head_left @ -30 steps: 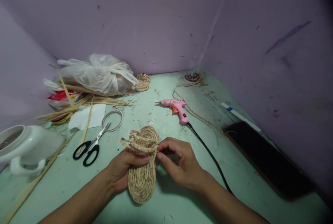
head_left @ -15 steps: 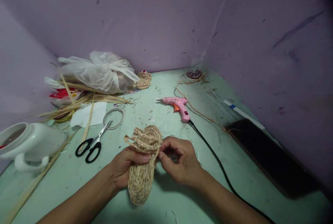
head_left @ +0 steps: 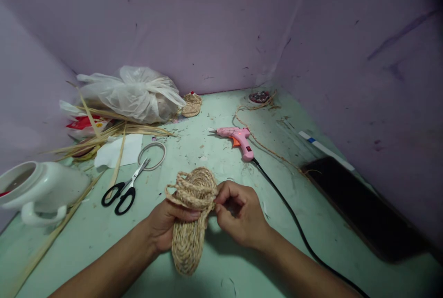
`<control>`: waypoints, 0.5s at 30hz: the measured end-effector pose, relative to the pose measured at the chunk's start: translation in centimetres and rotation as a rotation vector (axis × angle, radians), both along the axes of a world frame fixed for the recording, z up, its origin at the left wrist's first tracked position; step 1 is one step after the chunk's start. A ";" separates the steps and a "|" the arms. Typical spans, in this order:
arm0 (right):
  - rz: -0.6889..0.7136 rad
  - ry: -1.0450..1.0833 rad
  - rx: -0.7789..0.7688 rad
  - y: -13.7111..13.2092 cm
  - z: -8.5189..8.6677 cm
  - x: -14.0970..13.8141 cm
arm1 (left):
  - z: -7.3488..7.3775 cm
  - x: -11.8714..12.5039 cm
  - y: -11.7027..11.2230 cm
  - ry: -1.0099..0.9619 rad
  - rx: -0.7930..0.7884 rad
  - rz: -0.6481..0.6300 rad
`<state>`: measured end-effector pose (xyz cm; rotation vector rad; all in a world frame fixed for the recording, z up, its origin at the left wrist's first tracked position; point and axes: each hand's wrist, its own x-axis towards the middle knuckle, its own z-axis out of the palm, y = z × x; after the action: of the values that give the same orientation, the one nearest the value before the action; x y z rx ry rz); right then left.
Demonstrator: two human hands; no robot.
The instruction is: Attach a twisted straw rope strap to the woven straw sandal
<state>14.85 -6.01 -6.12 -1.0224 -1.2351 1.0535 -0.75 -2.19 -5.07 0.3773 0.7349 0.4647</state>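
A small slipper (head_left: 188, 247) of coiled, braided straw is held above the table, its sole facing up toward me. Several braided strands loop across its upper part, with loose loops sticking out to the left. My left hand (head_left: 168, 224) grips the slipper from the left, thumb lying across the sole below the strands. At the right edge, my right hand (head_left: 240, 215) pinches thumb and forefinger against the end of the strands. Whatever lies between those fingertips is too small to make out clearly.
Beyond the hands lies a pink glue gun (head_left: 237, 139) with a black cord trailing right. Black-handled scissors (head_left: 126, 192), a tape ring (head_left: 152, 156) and a white mug (head_left: 44, 187) are on the left. A plastic bag (head_left: 134, 95) stands behind; a phone (head_left: 360, 210) lies right.
The slipper and both hands have hardly moved. My right fingers stay pinched at the slipper's right edge, and the view has shifted very slightly.
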 end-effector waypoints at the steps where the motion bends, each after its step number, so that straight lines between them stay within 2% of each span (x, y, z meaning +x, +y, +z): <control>1: 0.012 0.027 -0.005 0.0 0.0 0.0 | 0.1 0.0 0.0 -0.017 -0.019 0.007; 3: 0.033 0.046 -0.015 0.0 -0.1 0.2 | 0.2 0.1 0.1 -0.048 -0.067 0.023; 9: 0.052 -0.017 -0.012 0.2 -0.1 0.8 | 0.3 0.3 0.2 0.000 -0.030 0.065; 13: 0.083 0.020 -0.109 0.5 -0.2 1.1 | 0.8 0.5 0.4 0.050 -0.026 0.105; 15: 0.031 0.021 -0.161 0.8 -0.4 1.1 | 1.0 0.6 0.5 0.068 -0.016 0.123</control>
<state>15.90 -5.21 -6.53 -1.1148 -1.1674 1.1999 -0.20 -1.67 -4.11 0.3352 0.8307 0.5637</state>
